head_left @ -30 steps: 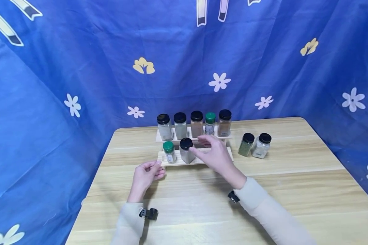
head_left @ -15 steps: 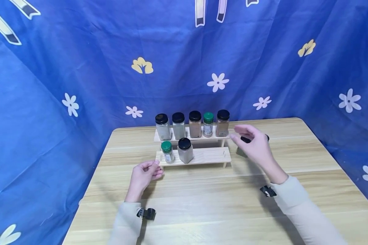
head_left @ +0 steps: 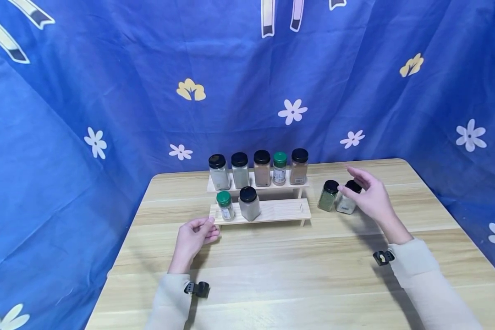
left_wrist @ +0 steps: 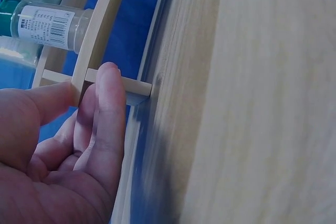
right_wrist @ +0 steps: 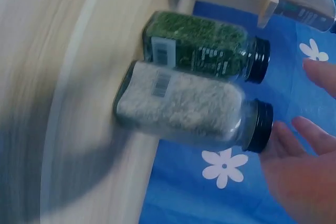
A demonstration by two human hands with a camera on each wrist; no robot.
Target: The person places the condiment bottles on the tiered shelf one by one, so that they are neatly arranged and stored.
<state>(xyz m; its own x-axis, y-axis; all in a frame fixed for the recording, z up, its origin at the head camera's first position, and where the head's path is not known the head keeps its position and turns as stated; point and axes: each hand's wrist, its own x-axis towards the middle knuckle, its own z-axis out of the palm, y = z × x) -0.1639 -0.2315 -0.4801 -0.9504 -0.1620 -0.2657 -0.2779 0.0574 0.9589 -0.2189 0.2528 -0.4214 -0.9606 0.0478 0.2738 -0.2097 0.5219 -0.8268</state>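
Observation:
My left hand (head_left: 192,238) pinches the left front corner of a two-step wooden spice rack (head_left: 279,210). In the left wrist view, thumb and fingers (left_wrist: 109,98) close on the shelf board. My right hand (head_left: 371,198) is over the right side of the table, thumb and fingers apart, around the black lid of a spice jar with whitish flakes (right_wrist: 181,103); whether it touches the lid I cannot tell. Left of that jar stands a spice jar of green herbs (head_left: 327,200). On the front step are a green-capped bottle (head_left: 227,211) and a black-capped spice jar (head_left: 249,209).
Several black-lidded jars (head_left: 261,173) and a green-capped bottle (head_left: 279,174) line the back step. Behind the wooden table (head_left: 264,270) hangs a blue patterned cloth (head_left: 239,114). The right part of the front step is bare wood.
My right hand has moved away from the black-capped jar on the front step, rightward past the green herb jar to the whitish one. My left hand stays on the rack corner.

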